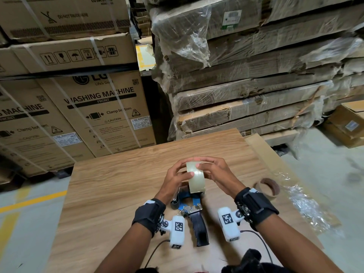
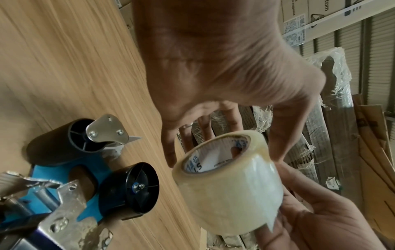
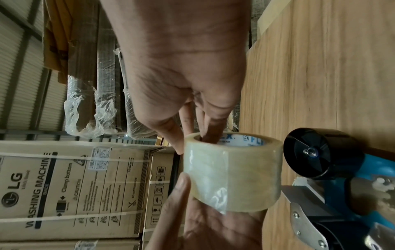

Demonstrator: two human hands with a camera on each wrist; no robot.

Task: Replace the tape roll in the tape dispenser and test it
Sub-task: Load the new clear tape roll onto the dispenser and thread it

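Currently both hands hold the clear glossy tape roll point(image 1: 196, 179) raised just above the blue metal tape dispenser point(image 1: 190, 205) lying on the wood-grain bench point(image 1: 110, 186). Left hand point(image 1: 176, 179) has fingers curled over the roll's far side, thumb on its face. Right hand point(image 1: 215, 172) pinches it, fingers reaching into the white printed core, thumb on the outer wrap. Dispenser's black ribbed hub point(image 2: 130, 189) bare, black roller point(image 2: 55, 142) beside it, black handle point(image 1: 200, 227) toward the person. Empty brown cardboard core point(image 1: 268, 187) lies right of the hands, crinkled clear plastic wrap point(image 1: 307, 205) past it. Strapped washing-machine cartons point(image 1: 94, 111) and wrapped flat cardboard stacks point(image 1: 246, 75) stand behind the bench.
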